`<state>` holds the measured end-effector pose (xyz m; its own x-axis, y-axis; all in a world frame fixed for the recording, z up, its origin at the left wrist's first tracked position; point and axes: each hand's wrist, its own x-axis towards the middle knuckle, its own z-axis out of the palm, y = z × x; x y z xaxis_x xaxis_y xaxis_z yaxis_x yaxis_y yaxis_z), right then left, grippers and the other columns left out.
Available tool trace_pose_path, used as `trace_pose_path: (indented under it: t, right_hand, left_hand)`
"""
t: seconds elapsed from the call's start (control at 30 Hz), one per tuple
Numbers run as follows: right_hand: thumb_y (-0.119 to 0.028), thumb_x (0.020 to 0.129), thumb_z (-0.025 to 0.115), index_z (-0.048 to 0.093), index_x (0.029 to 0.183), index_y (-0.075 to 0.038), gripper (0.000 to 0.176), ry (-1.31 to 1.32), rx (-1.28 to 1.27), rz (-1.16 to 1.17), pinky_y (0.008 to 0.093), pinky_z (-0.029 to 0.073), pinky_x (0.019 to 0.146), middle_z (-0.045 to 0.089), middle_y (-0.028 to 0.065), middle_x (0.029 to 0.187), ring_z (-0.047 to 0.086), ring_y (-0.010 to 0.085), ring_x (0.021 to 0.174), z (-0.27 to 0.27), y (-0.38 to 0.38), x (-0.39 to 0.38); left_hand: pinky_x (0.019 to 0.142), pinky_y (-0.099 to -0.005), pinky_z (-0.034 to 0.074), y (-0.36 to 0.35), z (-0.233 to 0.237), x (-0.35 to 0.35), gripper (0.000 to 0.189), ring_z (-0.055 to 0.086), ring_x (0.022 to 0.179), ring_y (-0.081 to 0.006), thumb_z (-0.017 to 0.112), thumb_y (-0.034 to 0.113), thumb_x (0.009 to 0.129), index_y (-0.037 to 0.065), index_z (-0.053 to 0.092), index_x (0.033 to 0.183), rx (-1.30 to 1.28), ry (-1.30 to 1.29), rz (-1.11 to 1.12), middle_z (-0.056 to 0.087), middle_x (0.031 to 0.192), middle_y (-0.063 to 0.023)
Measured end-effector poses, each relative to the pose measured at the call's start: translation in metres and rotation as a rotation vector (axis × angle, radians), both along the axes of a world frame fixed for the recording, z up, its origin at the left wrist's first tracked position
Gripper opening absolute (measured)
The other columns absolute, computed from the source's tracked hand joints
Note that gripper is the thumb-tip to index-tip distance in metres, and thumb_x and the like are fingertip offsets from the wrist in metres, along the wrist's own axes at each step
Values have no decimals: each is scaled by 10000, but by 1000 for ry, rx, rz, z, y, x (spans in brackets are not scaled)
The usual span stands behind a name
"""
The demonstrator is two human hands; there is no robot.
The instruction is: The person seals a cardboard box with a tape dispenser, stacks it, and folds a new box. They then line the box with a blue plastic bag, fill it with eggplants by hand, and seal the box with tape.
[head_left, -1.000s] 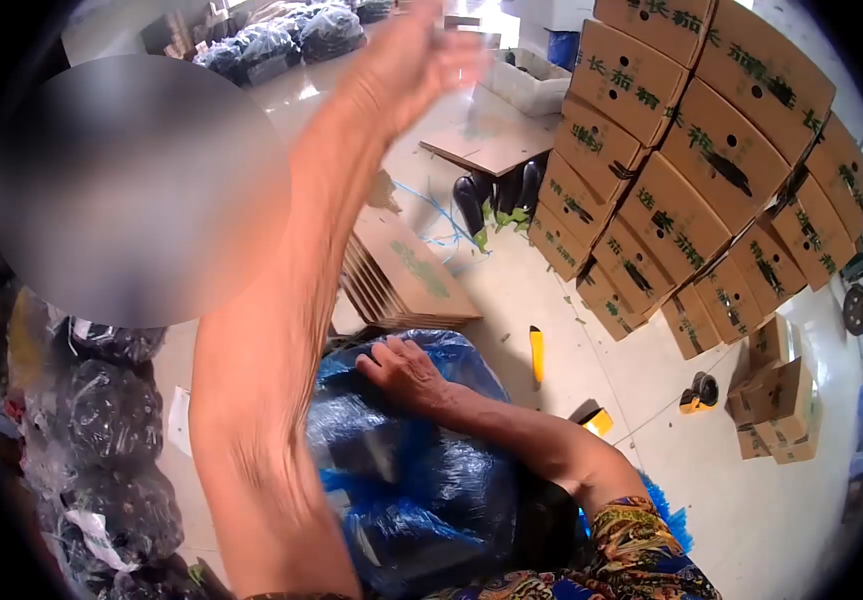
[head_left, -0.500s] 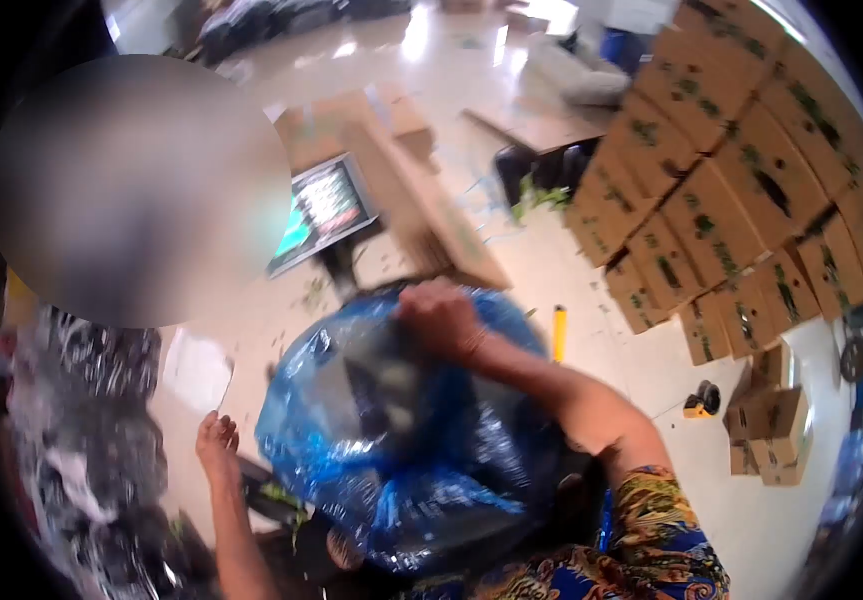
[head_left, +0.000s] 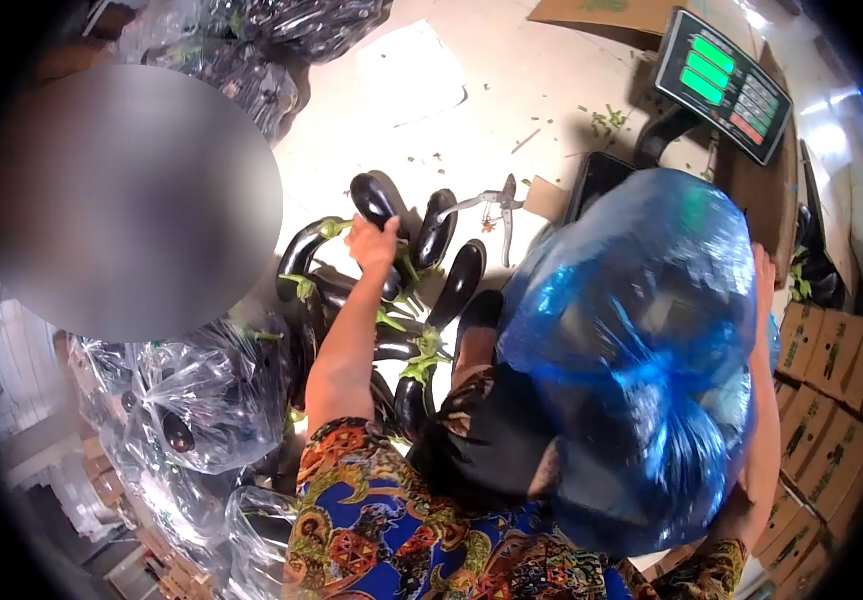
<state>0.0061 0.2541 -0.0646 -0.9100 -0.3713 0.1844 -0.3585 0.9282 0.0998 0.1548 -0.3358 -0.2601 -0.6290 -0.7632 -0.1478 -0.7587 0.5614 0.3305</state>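
Note:
My left hand [head_left: 373,243] is closed around a dark, glossy eggplant [head_left: 375,198] above a loose pile of others. Green stems show among the eggplants [head_left: 459,280] on the floor below it. On the right, a large full blue plastic bag [head_left: 641,330] stands against my leg, its inside a dark blur. My right arm reaches round its far side. My right hand [head_left: 764,272] lies along the bag's edge with fingers stretched out, partly hidden. Pruning shears [head_left: 499,212] lie open on the floor between the eggplants and the bag.
A scale display [head_left: 723,85] with green digits stands behind the bag, by a cardboard box [head_left: 763,190]. Clear bags of eggplants [head_left: 191,400] crowd the left; dark bags [head_left: 281,40] lie at the back. A white sheet [head_left: 411,72] and stacked cartons [head_left: 831,400] are nearby. A blurred circle covers the upper left.
My view has swung left and down to the eggplant pile. My left hand has taken hold of an eggplant. My right hand has gone from the bag's top to its far side.

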Motion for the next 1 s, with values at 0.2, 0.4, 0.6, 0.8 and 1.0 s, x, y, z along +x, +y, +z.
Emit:
trace_pose_path:
  t: [0.2,0.4,0.6,0.8,1.0]
  right_hand:
    - [-214,928,507,519,1163,-20,305,-109,-42,-10,425,435,876,525,171,1169,499,394,1047,0,6,-4]
    - [-204,900,520,535,1200,-43,342,-150,-73,-5,426,441,910,518,158,1236,502,402,1094,0,8,-7]
    - [-195,871,533,551,1237,-66,389,-171,-112,-14,428,447,945,512,145,1303,505,411,1142,3,8,-6]
    - [-232,867,545,598,1242,-126,393,-151,-255,-15,474,491,883,583,104,1260,571,396,1097,-5,-10,-6]
    - [-457,920,495,665,994,-127,379,32,-150,-183,529,490,784,690,150,1000,672,352,924,10,-46,-4]
  left_hand:
    - [956,-517,381,17,5,-43,1015,507,1108,-377,826,369,640,-47,288,1393,-129,-169,100,543,1173,-235]
    - [803,-354,554,-5,73,-40,593,658,922,-260,754,185,753,-33,503,1243,1304,741,118,638,1099,-152]
    - [687,-348,591,64,237,-24,768,683,920,-294,595,463,866,-83,392,1367,1780,833,-169,571,1225,-288]
    - [481,-308,403,173,390,-11,957,503,608,-213,629,380,786,-37,120,1480,1992,618,-568,379,1397,-348]
    - [748,-384,517,257,474,7,943,618,909,-340,743,260,771,-24,187,1477,1929,75,-749,523,1246,-331]
